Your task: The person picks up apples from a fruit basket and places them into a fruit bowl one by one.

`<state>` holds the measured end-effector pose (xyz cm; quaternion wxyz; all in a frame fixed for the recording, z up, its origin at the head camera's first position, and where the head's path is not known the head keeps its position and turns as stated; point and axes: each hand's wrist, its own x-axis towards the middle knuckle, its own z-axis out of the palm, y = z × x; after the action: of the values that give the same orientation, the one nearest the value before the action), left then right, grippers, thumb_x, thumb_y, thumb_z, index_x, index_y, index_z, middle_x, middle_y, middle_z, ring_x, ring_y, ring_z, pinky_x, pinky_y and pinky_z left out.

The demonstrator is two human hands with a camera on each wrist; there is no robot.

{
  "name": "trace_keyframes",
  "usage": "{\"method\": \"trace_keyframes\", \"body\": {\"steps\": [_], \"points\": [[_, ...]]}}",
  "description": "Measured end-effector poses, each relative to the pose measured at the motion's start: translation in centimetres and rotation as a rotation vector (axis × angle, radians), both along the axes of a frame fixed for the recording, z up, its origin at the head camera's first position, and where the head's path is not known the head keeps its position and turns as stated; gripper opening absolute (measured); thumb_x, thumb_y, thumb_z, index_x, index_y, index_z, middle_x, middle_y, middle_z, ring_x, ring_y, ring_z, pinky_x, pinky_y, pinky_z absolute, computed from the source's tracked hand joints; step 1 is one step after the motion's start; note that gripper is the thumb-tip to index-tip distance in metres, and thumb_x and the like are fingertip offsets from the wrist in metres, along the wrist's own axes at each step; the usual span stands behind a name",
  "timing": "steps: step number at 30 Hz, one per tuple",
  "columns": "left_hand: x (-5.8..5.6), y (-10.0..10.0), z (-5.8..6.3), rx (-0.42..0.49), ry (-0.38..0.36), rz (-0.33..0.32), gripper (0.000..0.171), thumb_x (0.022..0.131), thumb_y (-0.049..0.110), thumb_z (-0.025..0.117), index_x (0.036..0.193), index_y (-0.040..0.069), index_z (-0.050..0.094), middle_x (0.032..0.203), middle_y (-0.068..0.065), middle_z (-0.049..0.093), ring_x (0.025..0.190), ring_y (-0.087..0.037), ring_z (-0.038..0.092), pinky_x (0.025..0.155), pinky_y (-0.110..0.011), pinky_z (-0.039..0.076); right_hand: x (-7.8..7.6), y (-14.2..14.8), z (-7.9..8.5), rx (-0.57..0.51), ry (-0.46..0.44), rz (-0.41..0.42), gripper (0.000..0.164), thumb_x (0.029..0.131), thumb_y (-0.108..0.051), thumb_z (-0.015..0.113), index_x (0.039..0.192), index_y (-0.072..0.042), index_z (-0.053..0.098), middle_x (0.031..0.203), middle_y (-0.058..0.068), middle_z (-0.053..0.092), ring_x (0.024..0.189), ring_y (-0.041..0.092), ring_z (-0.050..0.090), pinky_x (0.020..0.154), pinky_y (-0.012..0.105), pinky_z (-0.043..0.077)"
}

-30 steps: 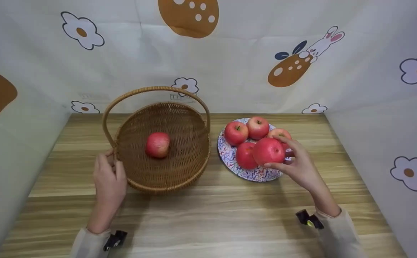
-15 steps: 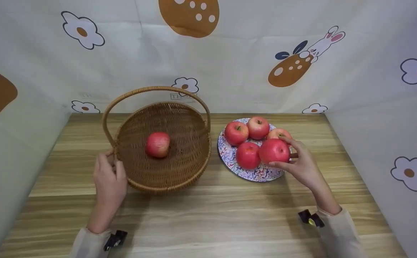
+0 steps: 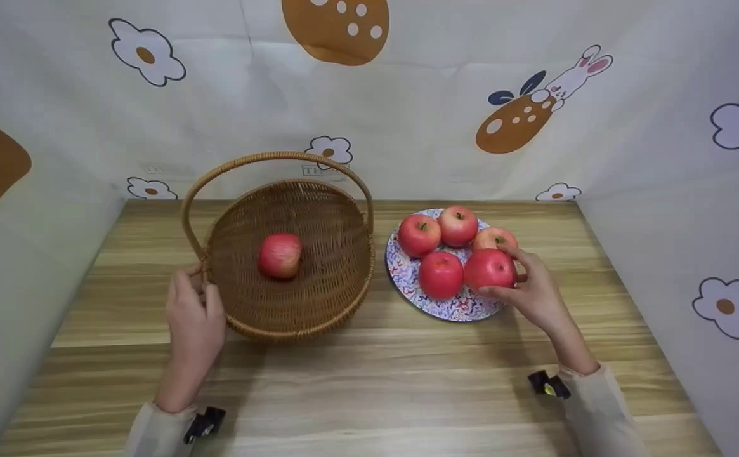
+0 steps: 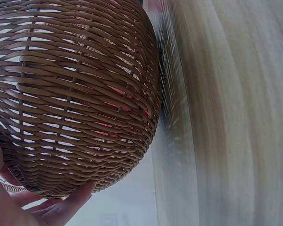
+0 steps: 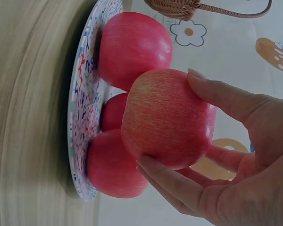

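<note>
My left hand (image 3: 195,317) grips the left rim of a brown wicker basket (image 3: 337,285), near the foot of its arched handle. A red apple (image 3: 280,256) lies inside, and patches of it show through the weave in the left wrist view. Between thumb and fingers, my right hand (image 3: 531,289) holds another red apple (image 5: 170,120) by its sides. That apple is at the right part of a patterned plate (image 3: 432,309), close above it, beside several other apples (image 3: 441,275). In the right wrist view it overlaps the apples behind it.
Basket and plate stand side by side on a wood-grain table (image 3: 369,387), a narrow gap between them. A pale printed sheet (image 3: 407,95) rises behind the table and along both sides. The basket's tall handle (image 3: 274,156) arches above its bowl.
My right hand has moved the apple slightly right and down toward the plate, uncovering more of the apple to its left. My left hand and the basket have stayed in place.
</note>
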<state>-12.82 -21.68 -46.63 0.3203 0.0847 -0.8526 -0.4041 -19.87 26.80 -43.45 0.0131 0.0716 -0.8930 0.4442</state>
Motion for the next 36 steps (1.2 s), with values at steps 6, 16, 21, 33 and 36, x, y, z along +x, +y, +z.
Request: {"method": "trace_keyframes", "body": {"steps": [6, 16, 21, 33, 36], "points": [[0.0, 0.0, 0.1, -0.005, -0.003, 0.002, 0.031, 0.100, -0.003, 0.044, 0.124, -0.019, 0.055, 0.099, -0.027, 0.058, 0.082, -0.033, 0.058, 0.067, -0.021, 0.042, -0.3, 0.1, -0.5, 0.003, 0.001, -0.004, 0.076, 0.081, 0.004, 0.087, 0.147, 0.012, 0.051, 0.140, 0.032, 0.054, 0.117, 0.046, 0.061, 0.093, 0.052, 0.060], [0.0, 0.0, 0.1, -0.008, -0.004, 0.006, 0.031, 0.099, -0.002, 0.044, 0.123, -0.019, 0.056, 0.099, -0.027, 0.058, 0.080, -0.033, 0.059, 0.065, -0.016, 0.041, -0.2, -0.1, -1.2, -0.012, -0.008, -0.007, 0.074, 0.080, 0.003, 0.087, 0.145, 0.010, 0.054, 0.140, 0.032, 0.055, 0.123, 0.044, 0.058, 0.094, 0.043, 0.058], [0.0, -0.1, 0.1, -0.011, 0.002, 0.005, 0.032, 0.099, -0.002, 0.043, 0.123, -0.019, 0.056, 0.100, -0.027, 0.059, 0.080, -0.033, 0.060, 0.064, -0.015, 0.041, -0.3, -0.1, -1.8, -0.014, -0.010, -0.004, 0.075, 0.079, 0.004, 0.087, 0.146, 0.008, 0.054, 0.143, 0.033, 0.055, 0.130, 0.048, 0.054, 0.104, 0.059, 0.052], [0.0, 0.0, 0.2, 0.019, -0.018, -0.005, 0.032, 0.100, -0.002, 0.043, 0.125, -0.018, 0.055, 0.112, -0.032, 0.060, 0.092, -0.039, 0.059, 0.076, -0.029, 0.045, -0.3, -0.5, -2.7, 0.000, -0.042, -0.024, 0.078, 0.080, 0.001, 0.088, 0.149, 0.004, 0.053, 0.146, 0.031, 0.051, 0.133, 0.046, 0.050, 0.108, 0.062, 0.048], [0.0, 0.0, 0.2, 0.021, -0.020, -0.003, 0.032, 0.100, -0.002, 0.043, 0.126, -0.018, 0.055, 0.113, -0.032, 0.060, 0.094, -0.039, 0.059, 0.077, -0.032, 0.046, -0.3, -0.7, -2.9, 0.005, -0.049, -0.034, 0.077, 0.081, 0.001, 0.087, 0.150, 0.005, 0.052, 0.147, 0.031, 0.050, 0.134, 0.046, 0.049, 0.109, 0.063, 0.047]]}}
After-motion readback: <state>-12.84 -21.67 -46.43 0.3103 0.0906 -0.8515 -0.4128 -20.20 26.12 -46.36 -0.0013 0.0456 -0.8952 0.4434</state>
